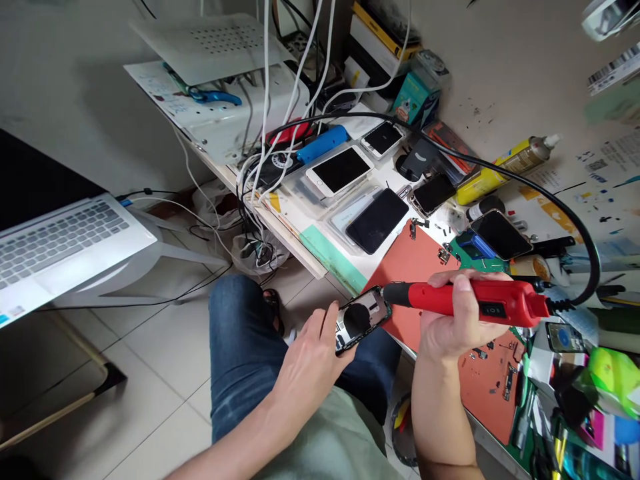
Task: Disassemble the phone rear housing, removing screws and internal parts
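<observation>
My left hand (320,347) is wrapped round the lower end of an opened phone housing (376,308), which it holds tilted above my lap at the bench edge. A round dark patch shows inside the housing. In my right hand (453,317) is a red rotary tool (493,300) with a black nose, lying nearly level, its tip at the upper corner of the housing. Whether the tip touches the housing I cannot tell. A black cable (525,179) runs from the tool's rear end. Beneath the tool lies an orange mat (407,257) with small phone parts.
Several phones, including a black one (379,221) and a white one (341,170), lie on the bench. A yellow spray can (505,170) stands beyond. White cables (267,87) hang at the back. Pens and tools crowd the right side. A laptop (65,233) is at the left.
</observation>
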### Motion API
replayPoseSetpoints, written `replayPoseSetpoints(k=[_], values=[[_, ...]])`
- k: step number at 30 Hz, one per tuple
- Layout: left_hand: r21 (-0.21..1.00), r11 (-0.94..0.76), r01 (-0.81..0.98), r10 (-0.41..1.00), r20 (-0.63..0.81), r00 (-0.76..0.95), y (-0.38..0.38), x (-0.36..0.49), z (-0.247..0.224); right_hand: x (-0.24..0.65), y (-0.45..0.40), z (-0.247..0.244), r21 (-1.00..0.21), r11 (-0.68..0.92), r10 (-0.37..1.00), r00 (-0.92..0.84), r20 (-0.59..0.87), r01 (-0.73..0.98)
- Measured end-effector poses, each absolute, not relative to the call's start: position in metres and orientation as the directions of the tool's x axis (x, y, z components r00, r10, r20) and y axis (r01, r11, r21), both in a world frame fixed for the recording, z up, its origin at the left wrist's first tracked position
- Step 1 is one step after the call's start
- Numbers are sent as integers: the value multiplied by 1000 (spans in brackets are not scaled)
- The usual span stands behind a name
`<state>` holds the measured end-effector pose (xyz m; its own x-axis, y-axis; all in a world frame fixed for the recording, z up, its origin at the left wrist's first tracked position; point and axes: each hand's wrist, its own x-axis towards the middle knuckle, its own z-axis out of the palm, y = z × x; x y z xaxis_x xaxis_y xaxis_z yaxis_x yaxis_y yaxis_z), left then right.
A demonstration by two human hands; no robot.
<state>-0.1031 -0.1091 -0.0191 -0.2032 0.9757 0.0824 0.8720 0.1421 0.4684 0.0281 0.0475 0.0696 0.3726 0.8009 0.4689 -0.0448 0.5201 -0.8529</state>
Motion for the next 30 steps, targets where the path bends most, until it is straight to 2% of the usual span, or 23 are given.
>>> replayPoseSetpoints(k=[6,12,18,30], values=[[548,172,818,969,55,-241,-111,-104,-41,40,57,74,-913,375,845,463,267,-159],[616,172,768,970,28,-240,-109,-104,-59,43,61,82,-899,375,847,478,233,-225],[662,202,722,962,5,-274,-106,-102,-67,46,70,83,-919,296,887,431,164,-260],[694,200,692,956,17,-293,-106,-100,-74,46,73,86,-926,253,908,400,126,-281]])
